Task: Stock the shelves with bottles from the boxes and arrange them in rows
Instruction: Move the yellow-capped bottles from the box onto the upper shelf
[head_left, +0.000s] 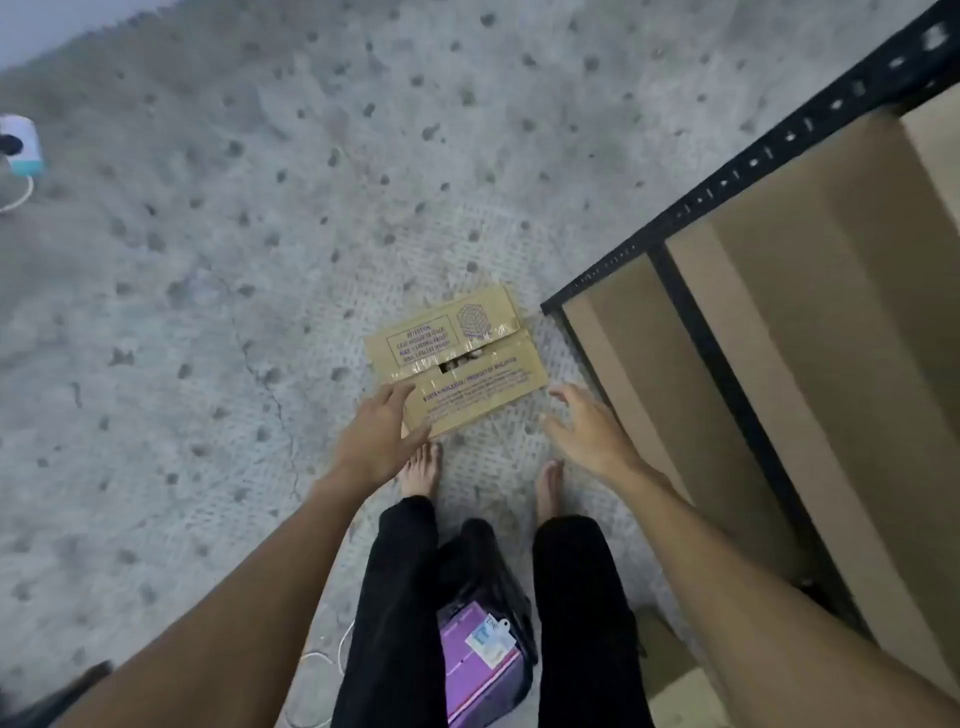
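Note:
A brown cardboard box (457, 358) with purple print lies on the floor in front of my bare feet. Its taped top flaps are closed except for a small gap in the middle. What is inside is too dark to tell. My left hand (382, 431) reaches down at the box's near left corner, fingers straight and overlapping its edge. My right hand (589, 428) hovers with spread fingers just right of the box, not touching it. The shelf unit (737, 332) with a black metal frame and brown boards stands at the right. No bottles show.
The grey speckled concrete floor (208, 312) spreads to the left and ahead. A white plug adapter with a cable (21, 145) lies at the far left. A purple pouch (483, 665) hangs at my waist. More cardboard (670, 670) sits low at the right by the shelf.

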